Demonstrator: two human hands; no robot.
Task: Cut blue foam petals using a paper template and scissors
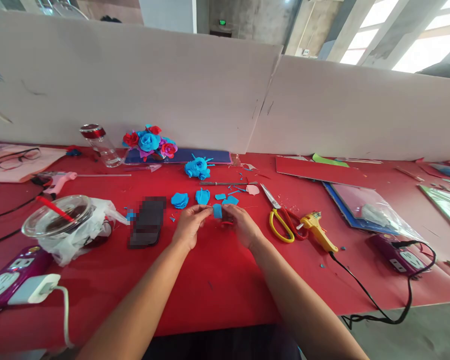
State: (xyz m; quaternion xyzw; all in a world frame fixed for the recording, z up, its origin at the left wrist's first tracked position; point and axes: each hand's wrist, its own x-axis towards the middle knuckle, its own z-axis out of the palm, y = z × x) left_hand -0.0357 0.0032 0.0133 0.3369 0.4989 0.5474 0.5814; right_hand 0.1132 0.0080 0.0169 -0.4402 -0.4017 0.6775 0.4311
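A small blue paper piece [217, 211] is held between my two hands, above the red table. My left hand [192, 222] pinches its left edge with thumb and forefinger. At its right side, my right hand [243, 223] has its fingers closed on it; the fingertips are partly hidden. Just beyond my hands lie stacks of blue petals [179, 200], more blue petals [202, 196] and a few loose blue pieces [230, 200]. Farther back sits a blue paper flower [198, 168]. Scissors [281, 220] with yellow and red handles rest right of my right hand.
A yellow glue gun [318, 232] lies right, its cord running to a purple power strip [395, 255]. To the left are a phone [148, 222], a lidded drink cup [60, 220] and a pink glue gun [60, 182]. A glass bottle [105, 150] and paper bouquet [150, 142] stand behind.
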